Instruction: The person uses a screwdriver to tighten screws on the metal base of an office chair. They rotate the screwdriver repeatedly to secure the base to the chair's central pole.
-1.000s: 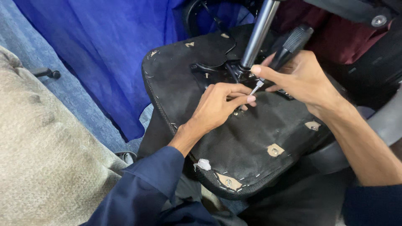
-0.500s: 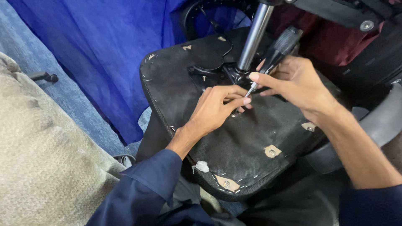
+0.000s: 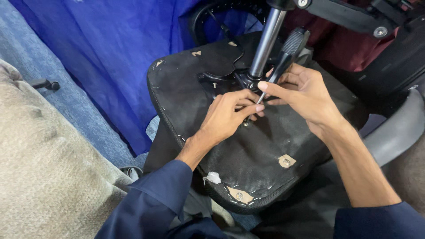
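The light was soft and even, coming from above and a little in front, so nothing threw a hard shadow. The black fabric underside of the upturned chair seat (image 3: 265, 155) soaked most of it up and read dull, with only a small dark patch beneath the left hand (image 3: 228, 117) and the right hand (image 3: 305, 99). A pale sheen ran down the grey metal gas-lift column (image 3: 265, 44). The blue cloth backdrop (image 3: 110, 57) looked saturated and slightly dim. Focus held across the centre; the coarse beige upholstery (image 3: 44, 177) at the left edge looked softer. No glare anywhere.
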